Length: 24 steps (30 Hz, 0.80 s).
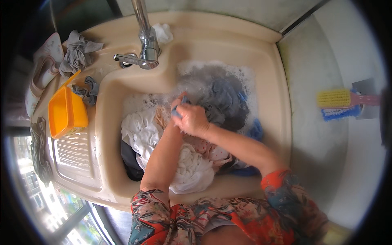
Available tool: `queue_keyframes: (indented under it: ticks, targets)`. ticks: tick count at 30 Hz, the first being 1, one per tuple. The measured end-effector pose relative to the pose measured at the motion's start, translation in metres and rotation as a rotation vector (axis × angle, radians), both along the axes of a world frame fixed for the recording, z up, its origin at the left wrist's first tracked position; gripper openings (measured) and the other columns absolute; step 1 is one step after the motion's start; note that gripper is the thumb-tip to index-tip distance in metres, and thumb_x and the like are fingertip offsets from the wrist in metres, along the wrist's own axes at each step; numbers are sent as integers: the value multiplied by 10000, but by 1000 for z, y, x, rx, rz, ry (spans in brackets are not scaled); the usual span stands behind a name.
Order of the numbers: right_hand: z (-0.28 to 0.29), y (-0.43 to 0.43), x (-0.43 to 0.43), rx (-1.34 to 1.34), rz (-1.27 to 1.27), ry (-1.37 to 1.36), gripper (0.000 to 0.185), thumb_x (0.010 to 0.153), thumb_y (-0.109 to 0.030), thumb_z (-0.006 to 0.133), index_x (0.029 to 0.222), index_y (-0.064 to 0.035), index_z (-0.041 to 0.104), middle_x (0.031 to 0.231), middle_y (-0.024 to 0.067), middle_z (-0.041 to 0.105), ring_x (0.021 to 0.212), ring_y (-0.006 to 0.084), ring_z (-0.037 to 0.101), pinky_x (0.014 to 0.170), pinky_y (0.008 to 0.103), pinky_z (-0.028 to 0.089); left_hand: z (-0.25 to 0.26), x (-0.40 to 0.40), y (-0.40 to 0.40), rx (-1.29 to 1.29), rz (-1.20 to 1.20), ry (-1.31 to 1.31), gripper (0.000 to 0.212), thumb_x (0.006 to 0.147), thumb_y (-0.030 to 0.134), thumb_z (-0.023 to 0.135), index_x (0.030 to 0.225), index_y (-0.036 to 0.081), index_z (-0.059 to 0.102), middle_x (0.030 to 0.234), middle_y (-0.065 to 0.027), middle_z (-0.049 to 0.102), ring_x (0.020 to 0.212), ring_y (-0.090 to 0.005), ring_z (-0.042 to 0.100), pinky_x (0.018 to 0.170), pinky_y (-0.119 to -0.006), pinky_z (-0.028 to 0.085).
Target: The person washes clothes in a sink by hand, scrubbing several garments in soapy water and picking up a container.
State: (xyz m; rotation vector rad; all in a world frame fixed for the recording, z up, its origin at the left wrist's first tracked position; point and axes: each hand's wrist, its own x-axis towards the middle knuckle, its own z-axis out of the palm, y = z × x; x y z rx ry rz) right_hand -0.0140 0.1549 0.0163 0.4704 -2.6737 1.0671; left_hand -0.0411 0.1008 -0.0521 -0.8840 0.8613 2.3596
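Above soapy water, my right hand [193, 119] is closed around a small blue-grey cloth [175, 112]. My left hand [176, 103] grips the same cloth and is partly hidden behind the right hand; the two press together. Dark grey-blue laundry [225, 95] lies half under the suds just beyond them. Bunched white fabric [141, 130] rests left of my left forearm, and another white garment [196, 171] sits between my arms. Beside that is a pale pink garment with red dots [200, 145]. Everything lies in a beige sink basin [272, 79].
A chrome faucet [149, 50] rises at the back. Left, on the ledge, stand an orange plastic container [69, 113], a grey cloth [78, 53], a darker cloth [87, 90] and a pale shoe [46, 70]. Scrub brushes [335, 98] hang on the right wall [315, 147].
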Motion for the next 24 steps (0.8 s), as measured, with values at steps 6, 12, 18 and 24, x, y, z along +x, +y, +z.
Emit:
queue_keyframes:
  ticks: [6,12,18,24]
  targets:
    - [-64,124,-85,-111,-344,-511,251,709,-303,580,730,-55,608,710,153,602,676,327,576,588,372,450,46,-22,3,35,-43,55,178,816,218,532,816,43,562,696,-44,548,556,-149,496,537,-252,431]
    - [-41,82,-47,194,-246,-396,296,724,-277,586,850,-21,506,827,197,569,796,343,551,691,381,437,6,-15,-17,-363,-57,287,165,810,152,541,913,33,592,828,-50,588,677,-157,548,617,-289,444]
    - [-50,130,-66,-103,-318,-346,245,707,-155,546,912,-25,581,908,187,578,787,303,576,694,363,455,42,-16,-9,-75,-65,62,244,789,152,546,991,14,552,879,-99,579,741,-227,569,640,-336,487]
    - [19,3,21,-23,157,-23,193,732,-240,569,707,-51,544,743,118,560,702,292,560,612,371,446,41,-3,-18,-71,-242,79,281,851,215,390,1057,74,521,946,-80,555,790,-187,542,712,-252,438]
